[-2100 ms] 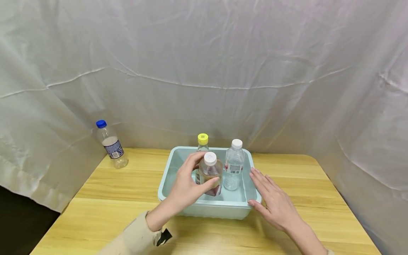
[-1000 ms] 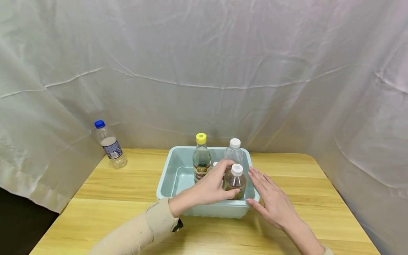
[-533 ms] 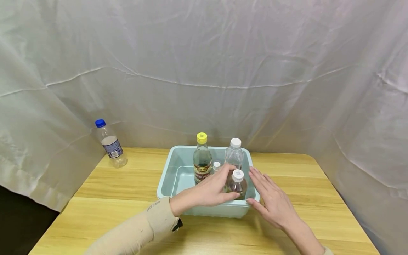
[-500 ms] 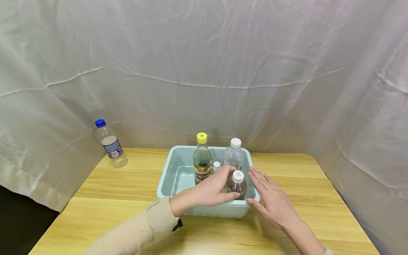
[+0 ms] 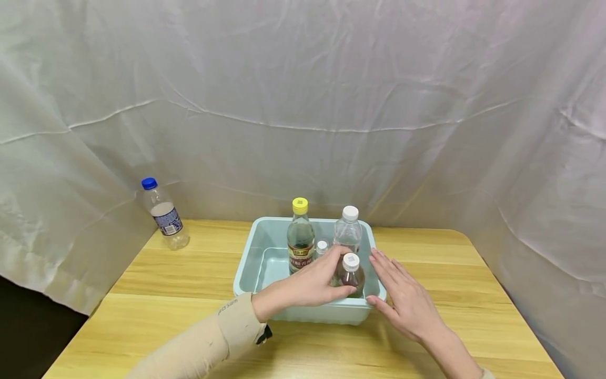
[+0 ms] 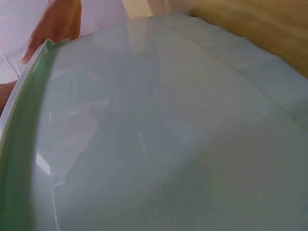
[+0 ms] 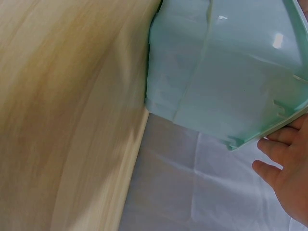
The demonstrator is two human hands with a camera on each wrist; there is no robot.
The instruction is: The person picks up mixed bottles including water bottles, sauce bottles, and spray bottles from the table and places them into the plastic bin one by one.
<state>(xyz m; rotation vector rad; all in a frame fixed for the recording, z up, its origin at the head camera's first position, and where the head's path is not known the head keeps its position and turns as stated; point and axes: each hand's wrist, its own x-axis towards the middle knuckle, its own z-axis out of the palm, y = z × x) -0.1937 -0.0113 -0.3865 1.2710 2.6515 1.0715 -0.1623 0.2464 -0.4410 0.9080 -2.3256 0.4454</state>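
Note:
My left hand (image 5: 312, 281) reaches over the front rim of a pale blue plastic tub (image 5: 326, 313). Its thumb and fingers are around a clear bottle with a white cap (image 5: 351, 262), low in the tub's front right corner. My right hand (image 5: 407, 302) rests with extended fingers against the tub's right rim. Also upright in the tub are a yellow-capped vinegar bottle (image 5: 300, 234), a small white-capped bottle (image 5: 322, 247) partly hidden by my left hand, and a tall clear bottle (image 5: 347, 229). The left wrist view mostly shows the tub's outer wall (image 6: 159, 120); fingers touch its rim in the right wrist view.
A clear plastic bottle with a blue cap (image 5: 168, 216) stands at the back left of the wooden table (image 5: 189, 289), outside the tub. Grey cloth (image 5: 303, 105) hangs behind the table and along both sides.
My left hand has carried the white-capped bottle rightward and down into the tub's front right corner. Over the last half second the bottle shifts only slightly. My right hand stays on the rim.

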